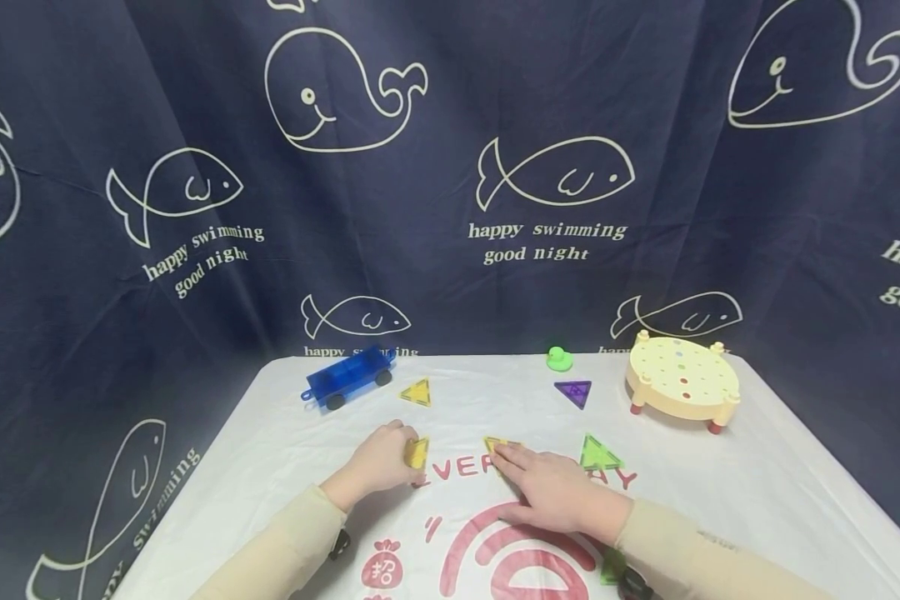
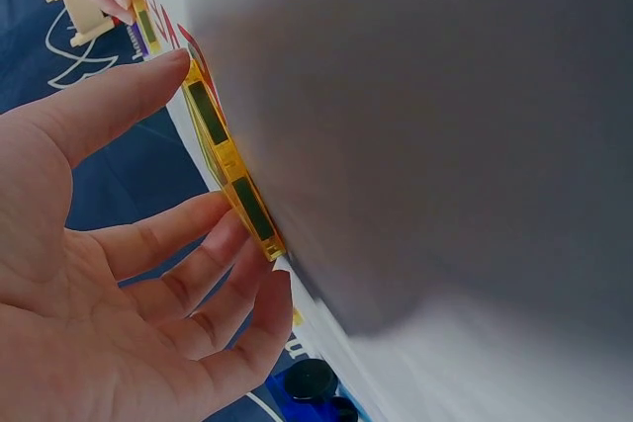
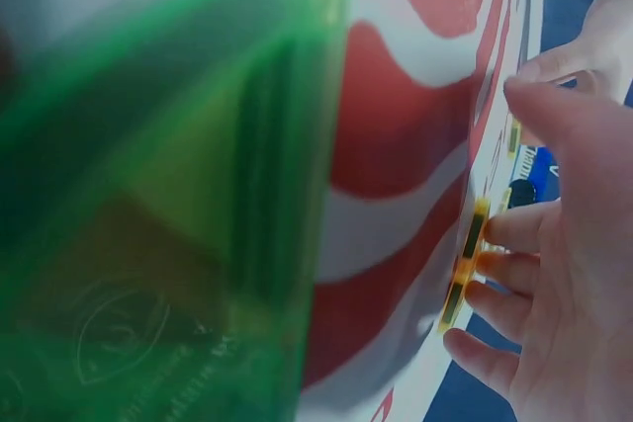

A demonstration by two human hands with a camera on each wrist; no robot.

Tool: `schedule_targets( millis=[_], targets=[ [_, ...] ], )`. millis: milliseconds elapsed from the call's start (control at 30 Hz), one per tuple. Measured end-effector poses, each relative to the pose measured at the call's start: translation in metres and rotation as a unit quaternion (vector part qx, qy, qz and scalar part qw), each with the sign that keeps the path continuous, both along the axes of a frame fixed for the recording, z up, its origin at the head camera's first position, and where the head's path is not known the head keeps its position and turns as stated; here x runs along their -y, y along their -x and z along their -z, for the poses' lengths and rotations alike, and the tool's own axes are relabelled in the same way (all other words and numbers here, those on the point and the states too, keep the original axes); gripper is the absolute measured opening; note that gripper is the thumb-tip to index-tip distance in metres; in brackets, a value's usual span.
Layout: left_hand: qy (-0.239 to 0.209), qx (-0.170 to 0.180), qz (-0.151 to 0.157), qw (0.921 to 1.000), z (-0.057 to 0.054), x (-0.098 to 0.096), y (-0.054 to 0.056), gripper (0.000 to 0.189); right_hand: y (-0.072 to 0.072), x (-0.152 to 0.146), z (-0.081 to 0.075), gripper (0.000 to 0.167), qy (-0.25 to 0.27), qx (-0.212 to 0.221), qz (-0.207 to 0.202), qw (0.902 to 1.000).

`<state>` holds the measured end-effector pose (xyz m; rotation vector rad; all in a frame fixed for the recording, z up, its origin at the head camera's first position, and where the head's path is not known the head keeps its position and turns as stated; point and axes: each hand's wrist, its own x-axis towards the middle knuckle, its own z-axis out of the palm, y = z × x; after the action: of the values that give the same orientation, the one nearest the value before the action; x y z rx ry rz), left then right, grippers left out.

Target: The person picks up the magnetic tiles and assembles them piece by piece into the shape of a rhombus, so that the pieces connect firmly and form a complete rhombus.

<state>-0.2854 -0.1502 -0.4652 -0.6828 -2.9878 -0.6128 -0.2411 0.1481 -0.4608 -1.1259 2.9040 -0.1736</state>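
My left hand (image 1: 381, 458) holds a yellow triangular magnetic tile (image 2: 229, 160) by its edges, thumb at one end and fingertips at the other, low over the white table. To the right, the fingers of my right hand (image 1: 558, 492) lie extended over a second yellow triangular tile (image 1: 501, 443), partly hiding it. In the right wrist view those fingertips meet the edge of this tile (image 3: 465, 262). A green translucent tile (image 3: 188, 214) fills the near left of that view; part of it shows beside my right wrist in the head view.
A third yellow triangle (image 1: 417, 392) lies near a blue toy wagon (image 1: 350, 377) at the back left. Farther right are a purple triangle (image 1: 574, 392), a green triangle (image 1: 598, 452), a small green duck (image 1: 559, 359) and a cream pegboard stand (image 1: 682, 377). A dark curtain (image 1: 450, 167) hangs behind.
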Motion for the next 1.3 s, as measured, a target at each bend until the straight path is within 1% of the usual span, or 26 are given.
schedule_targets(
  millis=[100,167,267,333,433,500,533,633,767,900,1067,1300],
  targets=[
    [0.002,0.001,-0.002,1.0,0.001,0.0,0.0,0.059,0.001,0.003,0.002,0.075,-0.001,0.009,0.012,0.9999],
    [0.001,0.002,-0.004,1.0,0.001,0.0,0.001,0.059,0.004,0.004,0.003,0.071,0.009,0.004,0.01,0.9999],
    [0.0,0.007,-0.011,0.9999,0.0,0.0,0.0,0.059,0.014,0.003,0.007,0.065,0.039,-0.004,0.001,0.9992],
    [0.001,0.008,-0.014,0.9999,0.001,0.001,0.001,0.059,0.021,0.001,0.008,0.061,0.07,-0.009,0.001,0.9975],
    [0.003,0.013,-0.02,0.9997,0.0,0.002,0.001,0.061,0.034,-0.001,0.008,0.058,0.114,0.009,0.018,0.9933],
    [0.0,0.015,-0.019,0.9997,0.001,0.002,0.002,0.061,0.041,-0.002,0.008,0.058,0.138,0.026,0.023,0.9898],
    [-0.001,0.017,-0.019,0.9997,0.0,0.002,0.001,0.061,0.045,-0.003,0.008,0.058,0.148,0.037,0.023,0.988],
    [-0.005,0.02,-0.015,0.9997,0.001,0.002,0.001,0.062,0.055,-0.006,0.009,0.059,0.165,0.063,0.001,0.9843],
    [-0.005,0.025,-0.014,0.9996,0.001,0.001,0.001,0.062,0.063,-0.007,0.011,0.061,0.166,0.1,-0.022,0.9808],
    [-0.005,0.024,-0.014,0.9996,0.002,0.001,0.001,0.062,0.066,-0.007,0.011,0.059,0.16,0.126,-0.022,0.9788],
    [-0.01,0.021,-0.021,0.9995,-0.001,-0.001,-0.001,0.06,0.068,-0.006,0.012,0.058,0.16,0.135,-0.01,0.9778],
    [-0.033,0.038,-0.042,0.9978,-0.004,-0.005,-0.003,0.059,0.068,-0.006,0.016,0.06,0.166,0.141,0.015,0.9759]
  ],
)
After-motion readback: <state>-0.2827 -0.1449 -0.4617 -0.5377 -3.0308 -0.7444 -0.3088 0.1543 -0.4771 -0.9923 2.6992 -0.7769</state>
